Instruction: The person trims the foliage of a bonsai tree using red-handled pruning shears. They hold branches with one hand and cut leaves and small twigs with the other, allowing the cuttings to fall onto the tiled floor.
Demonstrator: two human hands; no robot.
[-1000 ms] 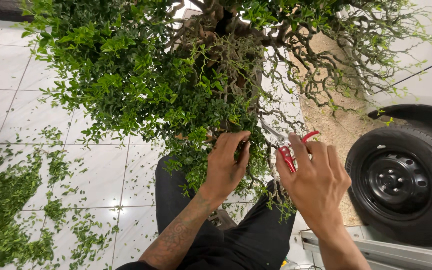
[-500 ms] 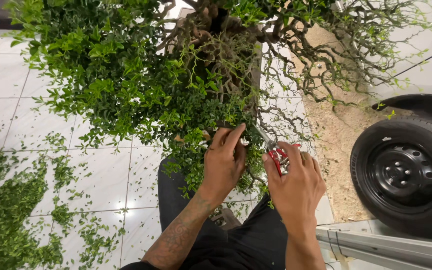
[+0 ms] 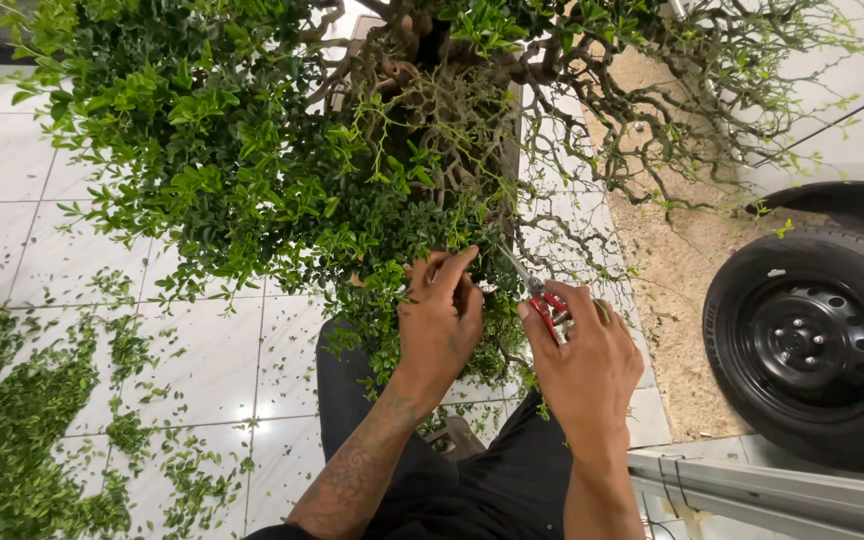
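A bushy small-leaved tree (image 3: 252,170) with twisted bare branches fills the top of the head view. My left hand (image 3: 440,315) pinches a leafy twig at the tree's lower edge. My right hand (image 3: 580,355) grips red-handled pruning shears (image 3: 542,296), whose thin blades point up-left into the fine twigs beside my left fingers. Both forearms rise from the bottom of the view, above my dark trousers.
Cut green leaves (image 3: 22,430) lie scattered over the white tiled floor (image 3: 212,360) at the left. A black car wheel (image 3: 814,345) stands at the right, beside a sandy strip of ground (image 3: 667,290). A grey metal rail (image 3: 782,490) crosses the bottom right.
My right hand has moved left and closer to the foliage, bringing the shears beside my left hand. My left hand has stayed on the twigs, shifting slightly.
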